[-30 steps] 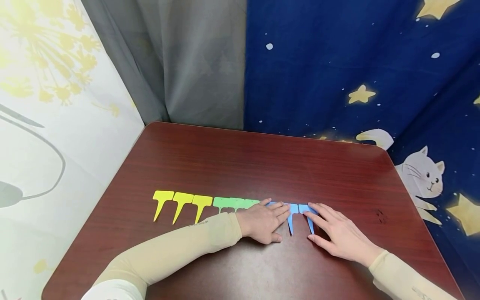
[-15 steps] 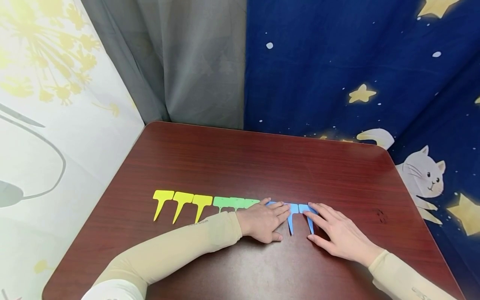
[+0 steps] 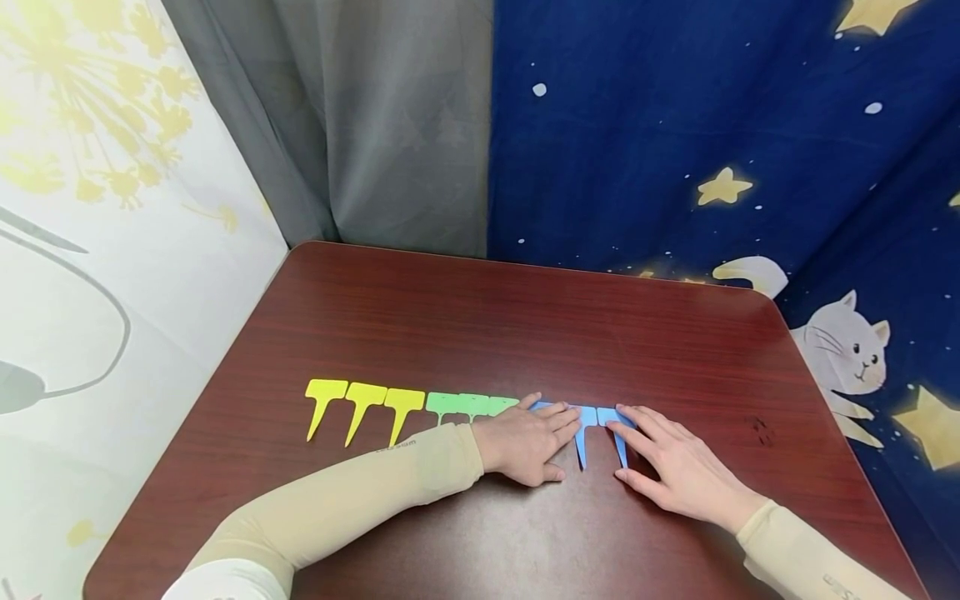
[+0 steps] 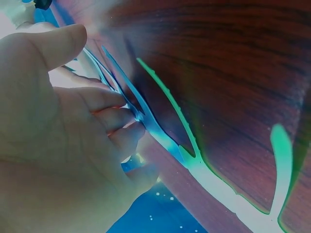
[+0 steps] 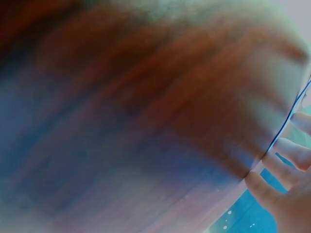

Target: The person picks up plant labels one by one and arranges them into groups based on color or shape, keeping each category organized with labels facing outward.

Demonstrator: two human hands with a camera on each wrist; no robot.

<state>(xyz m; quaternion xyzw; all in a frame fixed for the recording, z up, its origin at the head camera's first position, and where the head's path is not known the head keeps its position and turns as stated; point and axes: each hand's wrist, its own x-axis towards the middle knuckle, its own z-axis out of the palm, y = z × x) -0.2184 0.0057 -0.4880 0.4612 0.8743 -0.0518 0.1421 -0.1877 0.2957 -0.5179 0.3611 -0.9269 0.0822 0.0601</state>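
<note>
A row of T-shaped plant labels lies on the table, heads in line and stems toward me. Three yellow labels (image 3: 367, 395) are at the left, then green labels (image 3: 474, 405), then blue labels (image 3: 587, 418) at the right. My left hand (image 3: 525, 446) rests flat over the left part of the blue ones, fingers extended. The fingers of my right hand (image 3: 678, 471) touch the head of the rightmost blue label (image 3: 607, 418), its thumb near the stem's tip. In the left wrist view a green label (image 4: 170, 102) lies beside my fingers. The right wrist view is mostly blurred.
The reddish-brown wooden table (image 3: 465, 325) extends behind and in front of the row. A grey curtain (image 3: 408, 125) and a blue starry curtain (image 3: 637, 133) hang along its back edge. A white patterned cloth (image 3: 150, 275) hangs at the left.
</note>
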